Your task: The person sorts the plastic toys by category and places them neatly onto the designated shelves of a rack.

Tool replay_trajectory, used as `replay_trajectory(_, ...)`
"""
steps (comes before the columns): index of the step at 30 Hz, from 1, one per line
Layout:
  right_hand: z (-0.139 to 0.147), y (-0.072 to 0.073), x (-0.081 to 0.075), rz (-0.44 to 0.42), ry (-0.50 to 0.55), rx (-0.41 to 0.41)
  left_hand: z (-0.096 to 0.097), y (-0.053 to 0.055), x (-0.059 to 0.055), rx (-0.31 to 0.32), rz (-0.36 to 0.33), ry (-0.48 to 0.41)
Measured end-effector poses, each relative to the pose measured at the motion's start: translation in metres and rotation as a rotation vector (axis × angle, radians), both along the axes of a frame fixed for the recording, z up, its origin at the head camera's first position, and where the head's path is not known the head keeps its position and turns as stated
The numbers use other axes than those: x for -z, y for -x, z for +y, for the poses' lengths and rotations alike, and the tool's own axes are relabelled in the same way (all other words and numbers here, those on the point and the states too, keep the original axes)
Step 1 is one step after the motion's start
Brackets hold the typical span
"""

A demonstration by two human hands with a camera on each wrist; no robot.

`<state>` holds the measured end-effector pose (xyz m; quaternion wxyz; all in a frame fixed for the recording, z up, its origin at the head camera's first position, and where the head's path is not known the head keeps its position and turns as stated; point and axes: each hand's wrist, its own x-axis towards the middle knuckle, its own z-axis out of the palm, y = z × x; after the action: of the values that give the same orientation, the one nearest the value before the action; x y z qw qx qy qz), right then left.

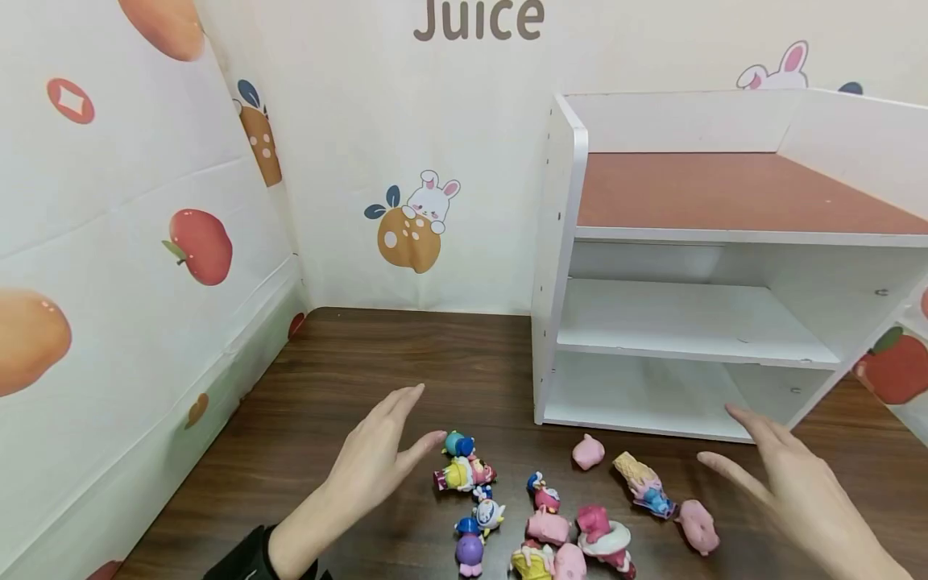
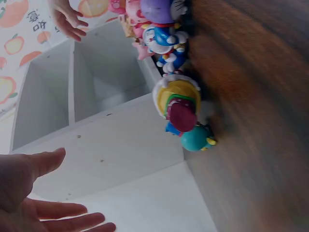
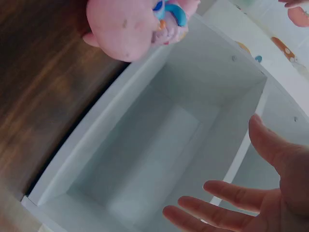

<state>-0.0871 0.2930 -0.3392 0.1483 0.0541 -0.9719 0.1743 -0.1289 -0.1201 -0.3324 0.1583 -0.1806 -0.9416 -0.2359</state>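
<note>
My left hand (image 1: 377,455) hovers over the table just left of the toy figures, fingers straight and thumb spread, holding nothing. Closest to it are a teal-and-blue figure (image 1: 458,444) and a figure in yellow (image 1: 458,475); a purple figure (image 1: 470,554) lies nearer the front. On the right, my right hand (image 1: 786,483) is held in the air with straight fingers, also holding nothing. Beside it are a pink figure (image 1: 698,528) and a figure with a cone-like tan top (image 1: 641,482). Several pink figures (image 1: 548,528) cluster between the hands, some cut off by the frame's bottom edge.
Behind the toys at the right stands a white shelf unit (image 1: 561,266) with two compartments and a brown top (image 1: 725,189). Its side panel rises from the dark wooden table (image 1: 406,354). Fruit-printed sheets cover the walls (image 1: 333,161) at the left and back.
</note>
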Motion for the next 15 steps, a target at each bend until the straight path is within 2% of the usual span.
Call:
replay_trajectory(5,0.003,0.0,-0.009,0.062,0.048,0.039,0.008,0.005,-0.007,0.027,0.106,-0.082)
replay_trajectory(11,0.003,0.004,-0.023,0.229,0.064,0.102,0.018,0.012,-0.014,0.065,0.262,-0.192)
replay_trajectory(15,0.005,0.006,-0.031,0.361,0.077,0.137,0.025,0.018,-0.018,0.111,0.329,-0.261)
